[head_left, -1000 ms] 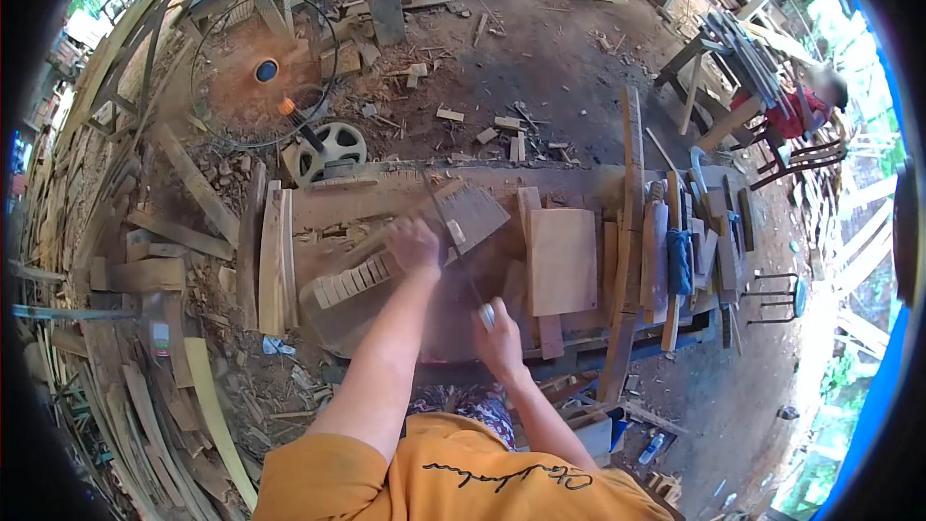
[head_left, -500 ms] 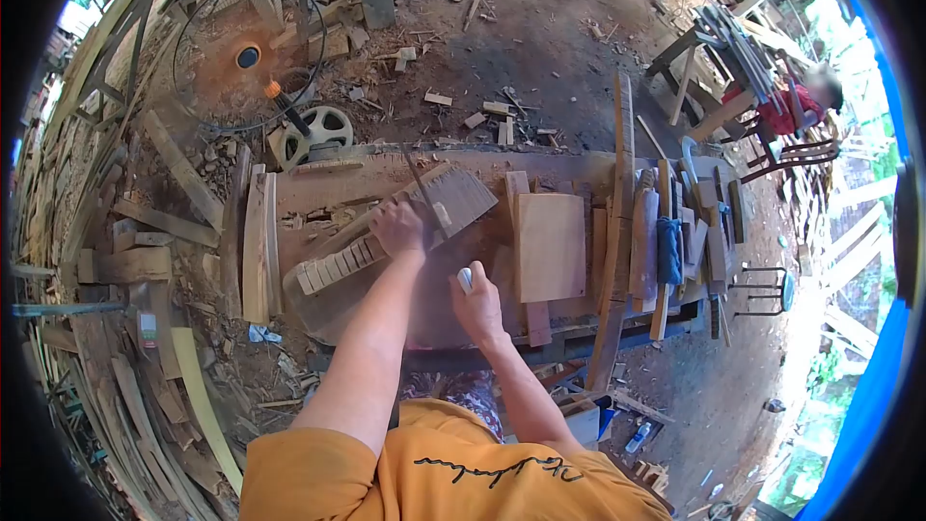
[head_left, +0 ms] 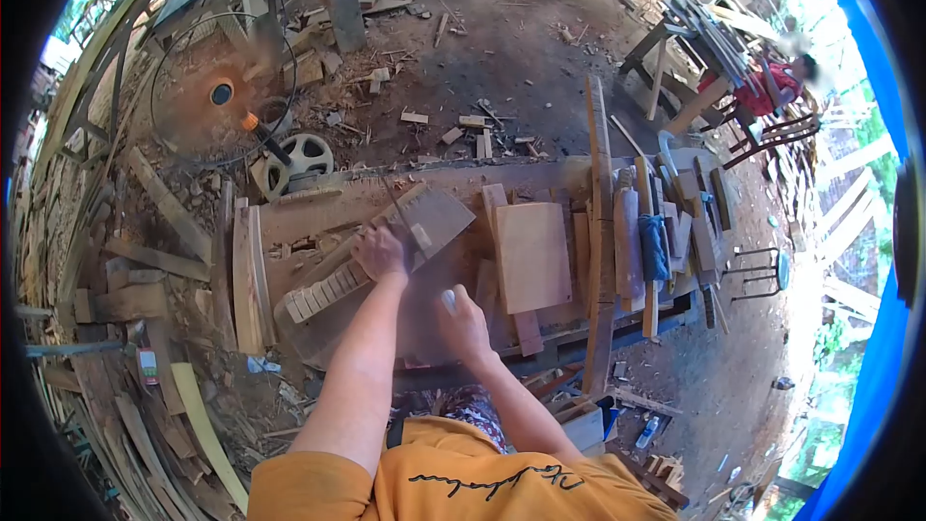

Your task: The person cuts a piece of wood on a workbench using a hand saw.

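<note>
My right hand (head_left: pixel 465 328) is closed round the pale-ended handle of a handsaw (head_left: pixel 395 199). Its thin dark blade slants up and left across a grey wooden plank (head_left: pixel 446 215), and part of it is blurred. My left hand (head_left: pixel 379 251) presses down with bent fingers on the wood, left of the blade. A small pale block (head_left: pixel 421 235) rests on the plank beside the blade. Below and left of my left hand runs a row of short wooden pieces (head_left: pixel 323 295), side by side. All of this lies on a dusty workbench (head_left: pixel 338 336).
A flat light board (head_left: pixel 533 256) lies right of my right hand. Beyond it are a long upright beam (head_left: pixel 600 232), a blue cloth (head_left: pixel 654 246) and stacked sticks. A caged fan (head_left: pixel 222 94) stands at the far left. A person in red (head_left: pixel 769 87) sits at the far right.
The whole view has shifted a little. My right hand has drawn the handsaw slightly toward my body, while my left hand stays on the wood.
</note>
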Demonstrator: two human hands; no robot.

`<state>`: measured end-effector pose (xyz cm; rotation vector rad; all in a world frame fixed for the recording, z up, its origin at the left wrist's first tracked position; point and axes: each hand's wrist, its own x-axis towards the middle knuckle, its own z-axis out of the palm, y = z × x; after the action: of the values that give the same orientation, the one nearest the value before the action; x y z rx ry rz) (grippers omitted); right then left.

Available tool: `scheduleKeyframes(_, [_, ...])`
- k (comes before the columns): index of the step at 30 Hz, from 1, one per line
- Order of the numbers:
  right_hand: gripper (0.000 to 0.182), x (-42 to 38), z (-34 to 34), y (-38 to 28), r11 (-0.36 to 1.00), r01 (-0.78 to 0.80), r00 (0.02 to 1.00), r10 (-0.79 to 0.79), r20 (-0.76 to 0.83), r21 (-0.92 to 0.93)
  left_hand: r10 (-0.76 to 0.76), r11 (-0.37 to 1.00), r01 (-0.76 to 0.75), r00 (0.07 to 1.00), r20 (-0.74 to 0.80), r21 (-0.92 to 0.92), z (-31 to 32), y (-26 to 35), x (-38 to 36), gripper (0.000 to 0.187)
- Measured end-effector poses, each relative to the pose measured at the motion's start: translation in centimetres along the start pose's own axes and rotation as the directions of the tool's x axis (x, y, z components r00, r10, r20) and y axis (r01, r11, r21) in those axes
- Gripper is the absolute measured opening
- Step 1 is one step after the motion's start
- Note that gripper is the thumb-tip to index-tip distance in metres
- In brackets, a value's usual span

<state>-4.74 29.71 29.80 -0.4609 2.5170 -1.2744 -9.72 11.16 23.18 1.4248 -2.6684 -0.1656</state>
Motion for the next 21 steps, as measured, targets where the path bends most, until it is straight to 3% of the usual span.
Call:
scheduleKeyframes(6, [0.02,-9.2,-3.1,4.1,0.993,-0.074,0.997,0.071,0.039,0.09,-0.077,0.994,0.083,0.994,0.084,-0.072,-1.4,0.7,-0.2,0.033])
scheduleKeyframes(9, [0.022,-5.5,-2.3,1.8,0.992,-0.116,0.992,0.112,0.062,0.056,-0.043,0.997,0.045,0.999,0.029,-0.059,-0.3,0.2,-0.3,0.032])
scheduleKeyframes(11, [0.022,-0.7,-0.5,0.2,0.999,0.0,1.0,-0.001,0.029,0.043,-0.029,0.999,0.031,0.998,0.048,-0.044,0.6,-0.2,0.1,0.033])
scheduleKeyframes(16, [0.023,-4.4,-1.2,2.5,0.997,0.042,0.999,-0.041,-0.008,0.058,-0.041,0.999,0.041,0.998,0.038,-0.01,0.6,0.0,0.0,0.036])
scheduleKeyframes(18, [0.023,-8.4,-2.6,4.1,0.996,0.012,1.0,-0.014,0.025,0.091,-0.04,0.999,0.041,0.998,0.038,-0.024,0.1,0.1,0.0,0.039])
scheduleKeyframes(21, [0.023,-8.3,-2.8,3.8,0.998,-0.047,0.998,0.045,0.049,0.036,-0.032,0.998,0.035,0.998,0.058,-0.051,-0.5,0.1,-0.3,0.039])
